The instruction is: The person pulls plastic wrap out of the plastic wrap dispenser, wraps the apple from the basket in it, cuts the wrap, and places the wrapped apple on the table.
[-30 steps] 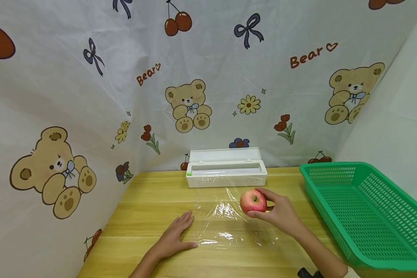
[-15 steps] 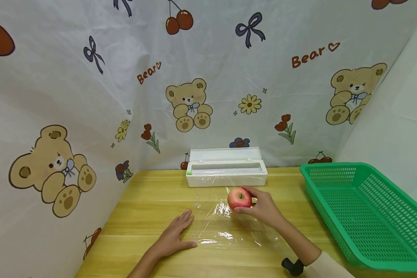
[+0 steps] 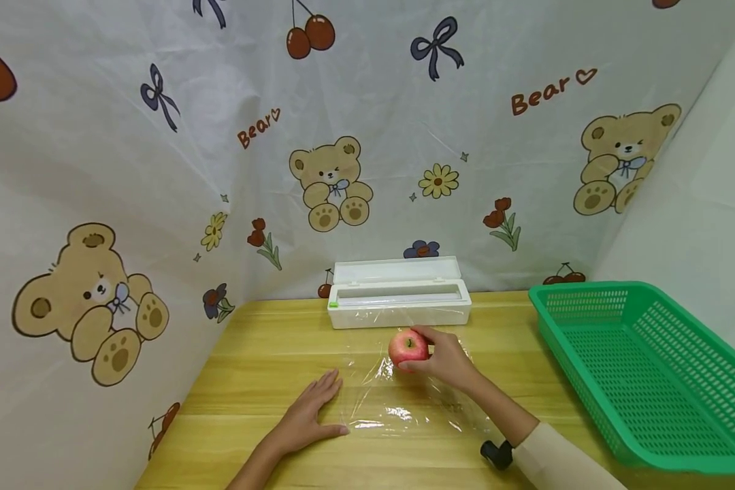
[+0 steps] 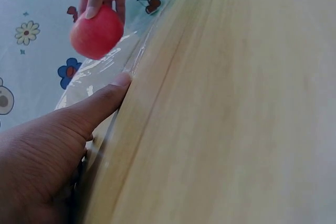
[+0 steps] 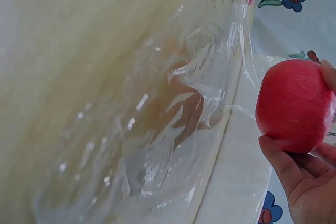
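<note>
Over the clear film [image 3: 398,412] spread on the wooden table [image 3: 263,361], I see a shiny red apple [image 3: 407,348], mottled with paler yellow-pink, its dark stem up; the right hand [image 3: 446,361] grips it, thumb and fingers curved round one side. The left hand [image 3: 306,418] lies flat at the film's edge, fingers extended.

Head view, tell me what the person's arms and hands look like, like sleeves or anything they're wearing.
The left hand and right hand are bare, with no gloves or rings showing. A plain cream sleeve covers part of the right arm; no left sleeve shows. A rounded black piece sits by the cream cuff; its fastening isn't visible.
</note>
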A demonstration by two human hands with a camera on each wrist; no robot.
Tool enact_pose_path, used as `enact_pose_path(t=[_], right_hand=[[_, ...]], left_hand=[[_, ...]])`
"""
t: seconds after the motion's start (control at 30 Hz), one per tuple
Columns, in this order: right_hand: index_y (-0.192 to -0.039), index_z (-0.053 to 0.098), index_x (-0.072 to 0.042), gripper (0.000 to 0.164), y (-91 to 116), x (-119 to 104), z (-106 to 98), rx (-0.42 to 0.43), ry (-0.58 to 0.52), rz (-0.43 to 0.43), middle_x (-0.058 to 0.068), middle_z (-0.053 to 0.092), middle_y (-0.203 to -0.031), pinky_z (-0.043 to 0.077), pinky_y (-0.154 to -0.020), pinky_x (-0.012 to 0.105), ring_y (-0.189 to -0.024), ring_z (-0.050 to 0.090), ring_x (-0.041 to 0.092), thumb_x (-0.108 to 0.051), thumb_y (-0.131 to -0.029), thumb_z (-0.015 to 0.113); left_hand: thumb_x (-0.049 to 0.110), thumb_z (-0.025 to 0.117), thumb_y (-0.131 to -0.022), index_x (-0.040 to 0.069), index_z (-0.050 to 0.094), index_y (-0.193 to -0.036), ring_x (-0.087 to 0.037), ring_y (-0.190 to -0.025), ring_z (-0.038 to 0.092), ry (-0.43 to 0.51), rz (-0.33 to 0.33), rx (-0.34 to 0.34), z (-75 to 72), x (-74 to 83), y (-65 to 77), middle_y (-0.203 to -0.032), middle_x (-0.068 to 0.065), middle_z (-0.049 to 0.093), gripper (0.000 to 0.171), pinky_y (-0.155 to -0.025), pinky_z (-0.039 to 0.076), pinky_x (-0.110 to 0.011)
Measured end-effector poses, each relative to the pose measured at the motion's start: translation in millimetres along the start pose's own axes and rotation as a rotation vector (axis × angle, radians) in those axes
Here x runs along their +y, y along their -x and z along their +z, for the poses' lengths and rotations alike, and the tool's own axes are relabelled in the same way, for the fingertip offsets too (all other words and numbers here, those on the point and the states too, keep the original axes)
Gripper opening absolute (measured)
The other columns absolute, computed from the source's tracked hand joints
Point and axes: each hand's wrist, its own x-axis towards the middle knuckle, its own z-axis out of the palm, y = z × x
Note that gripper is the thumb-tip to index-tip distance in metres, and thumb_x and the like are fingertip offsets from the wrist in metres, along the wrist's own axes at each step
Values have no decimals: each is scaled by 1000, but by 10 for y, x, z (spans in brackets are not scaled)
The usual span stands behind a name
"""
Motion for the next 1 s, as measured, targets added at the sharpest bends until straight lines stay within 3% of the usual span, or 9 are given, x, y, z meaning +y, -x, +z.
enact_pose_path(t=[0.3,0.6,1.0], right_hand=[[-130,65,1,76,-85,77,102,-28,-7,2,10,73,-115,58,-84,32,-103,69,23,-29,-67,97],[-130,63,5,77,-138,139,146,-59,-18,9,12,73,-114,59,-86,37,-103,69,24,-30,-70,95],[-131,61,8,79,-138,154,175,-91,0,0,17,72,-115,59,-84,34,-103,69,27,-29,-70,95]], left_hand=[[65,71,-84,5,33,-158,-31,-154,16,8,-21,-10,-6,6,-1,-168,-10,19,103,-122,13,-57],[65,71,-83,5,33,-158,-30,-154,16,12,-21,-18,-16,12,1,-168,-10,18,103,-122,13,-56],[67,70,-83,5,34,-158,-30,-154,17,-9,-16,-15,-4,-1,0,-167,-10,20,103,-122,14,-56]])
